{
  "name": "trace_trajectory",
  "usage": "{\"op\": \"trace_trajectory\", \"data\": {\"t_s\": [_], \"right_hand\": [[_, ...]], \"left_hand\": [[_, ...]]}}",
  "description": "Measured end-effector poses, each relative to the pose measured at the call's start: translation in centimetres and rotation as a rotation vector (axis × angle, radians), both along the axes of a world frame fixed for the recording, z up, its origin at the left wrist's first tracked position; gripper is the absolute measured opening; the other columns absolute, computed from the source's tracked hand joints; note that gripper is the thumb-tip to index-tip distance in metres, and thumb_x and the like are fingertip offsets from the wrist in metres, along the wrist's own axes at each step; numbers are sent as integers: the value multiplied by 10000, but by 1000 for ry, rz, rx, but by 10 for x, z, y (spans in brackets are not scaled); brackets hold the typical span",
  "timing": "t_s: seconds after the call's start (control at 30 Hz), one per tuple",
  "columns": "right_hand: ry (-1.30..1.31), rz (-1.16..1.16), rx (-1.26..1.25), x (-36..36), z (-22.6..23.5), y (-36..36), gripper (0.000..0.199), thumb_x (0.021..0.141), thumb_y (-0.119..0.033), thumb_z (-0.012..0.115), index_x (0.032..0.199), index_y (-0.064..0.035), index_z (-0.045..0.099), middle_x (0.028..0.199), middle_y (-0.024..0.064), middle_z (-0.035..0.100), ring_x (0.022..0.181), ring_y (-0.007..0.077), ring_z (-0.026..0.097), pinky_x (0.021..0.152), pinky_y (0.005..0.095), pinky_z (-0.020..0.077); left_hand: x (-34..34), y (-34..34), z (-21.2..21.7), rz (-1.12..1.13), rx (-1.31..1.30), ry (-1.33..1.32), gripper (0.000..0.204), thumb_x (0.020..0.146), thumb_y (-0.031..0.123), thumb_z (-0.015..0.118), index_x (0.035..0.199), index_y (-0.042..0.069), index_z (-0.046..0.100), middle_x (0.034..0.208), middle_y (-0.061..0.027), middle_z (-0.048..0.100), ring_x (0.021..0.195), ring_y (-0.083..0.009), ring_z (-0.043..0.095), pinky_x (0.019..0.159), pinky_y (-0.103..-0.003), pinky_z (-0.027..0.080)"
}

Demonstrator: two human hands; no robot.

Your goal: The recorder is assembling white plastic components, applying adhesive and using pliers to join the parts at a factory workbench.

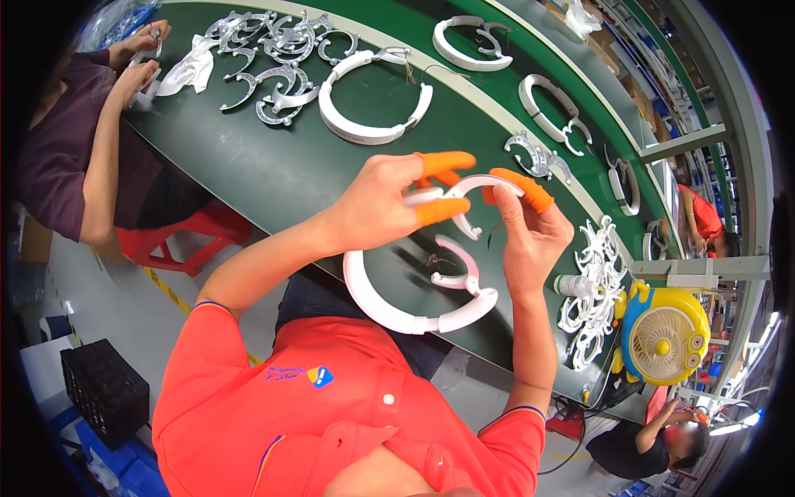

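Note:
My left hand (385, 199) and my right hand (532, 236) wear orange finger covers and are raised over the dark green table. Between them they hold a white curved piece (474, 184). The right thumb and fingers pinch its right end; the left fingers close round its left end, partly hiding it. A thin dark wire hangs below the piece, near the right hand. Right under my hands, at the table's near edge, lies a large white ring-shaped band (389, 313) with a smaller curved arm (465, 269) attached.
Another white band (364, 132) and several grey curved parts (290, 41) lie at the far left. White curved parts (590, 290), a small white bottle (570, 285) and a yellow fan (662, 335) are at right. More bands (551, 108) rest on the green strip. A co-worker's hands (141, 66) are busy upper left.

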State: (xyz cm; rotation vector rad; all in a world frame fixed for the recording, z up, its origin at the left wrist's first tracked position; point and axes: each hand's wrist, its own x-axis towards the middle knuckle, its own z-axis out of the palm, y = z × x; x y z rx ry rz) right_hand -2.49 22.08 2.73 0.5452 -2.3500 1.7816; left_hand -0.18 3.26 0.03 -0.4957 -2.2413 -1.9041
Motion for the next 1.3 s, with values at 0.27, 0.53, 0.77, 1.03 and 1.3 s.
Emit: {"op": "trace_trajectory", "data": {"t_s": [0.27, 0.53, 0.77, 1.03, 1.3], "right_hand": [[-37, 121, -34, -9, -6, 2, 302, 790, 0, 683, 1076, 48, 599, 903, 81, 648, 787, 116, 617, 715, 230, 474], [64, 230, -49, -9, -9, 7, 209, 807, 46, 643, 1014, 54, 611, 916, 95, 649, 810, 146, 623, 761, 253, 492], [374, 168, 170, -6, -9, 2, 211, 739, 92, 653, 937, 18, 643, 835, 115, 627, 729, 215, 593, 651, 268, 469], [362, -241, 335, -11, -10, 16, 392, 821, -30, 630, 1201, -4, 534, 1054, 123, 626, 993, 211, 586, 880, 295, 427], [220, -494, 696, 83, -48, 98, 68, 785, -34, 678, 825, 11, 645, 653, 69, 611, 556, 121, 557, 553, 235, 434]], "left_hand": [[14, -5, -15, 57, -149, 78, 356, 777, 21, 670, 1124, 4, 592, 980, -138, 637, 833, -270, 626, 723, -320, 487], [8, -6, -16, 5, -180, 156, 372, 785, 8, 650, 1151, 15, 587, 992, -137, 643, 822, -294, 620, 708, -327, 490], [-4, -5, -18, -132, -88, 93, 368, 807, 2, 617, 1171, 32, 577, 950, -125, 659, 803, -278, 628, 712, -329, 493], [-73, -13, -17, -277, -49, -292, 358, 839, 15, 484, 1185, 70, 557, 817, -72, 624, 536, -124, 543, 491, -251, 440], [-263, 30, -50, 32, -60, -208, 331, 898, 143, 513, 1206, 25, 532, 818, -86, 638, 542, -110, 559, 440, -231, 426]]}}
